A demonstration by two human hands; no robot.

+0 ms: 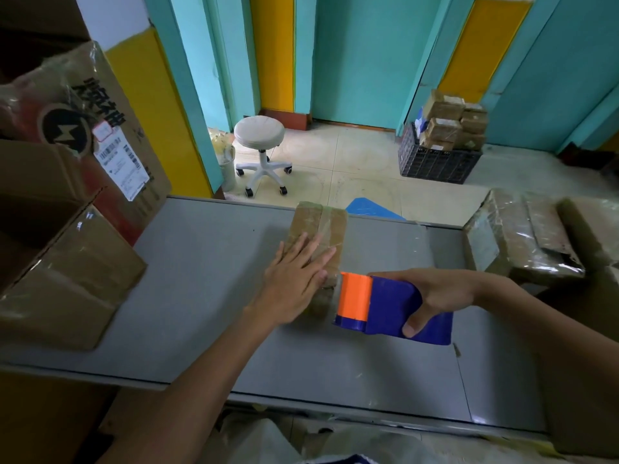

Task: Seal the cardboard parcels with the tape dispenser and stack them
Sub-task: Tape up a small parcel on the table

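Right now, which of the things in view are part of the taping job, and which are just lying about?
In the job: small parcel under the flat left hand; tape dispenser gripped by the right hand; taped parcels on the right.
Lying about: white stool; black crate on the floor; big cartons on the left.

Your left hand (pixel 294 279): flat, palm down, fingers straight and slightly spread, resting on the parcel (pixel 318 226). Forearm reaches in from lower left. Your right hand (pixel 438 296): grips the tape dispenser (pixel 388 303), thumb curled on its near side. Forearm enters from the right.
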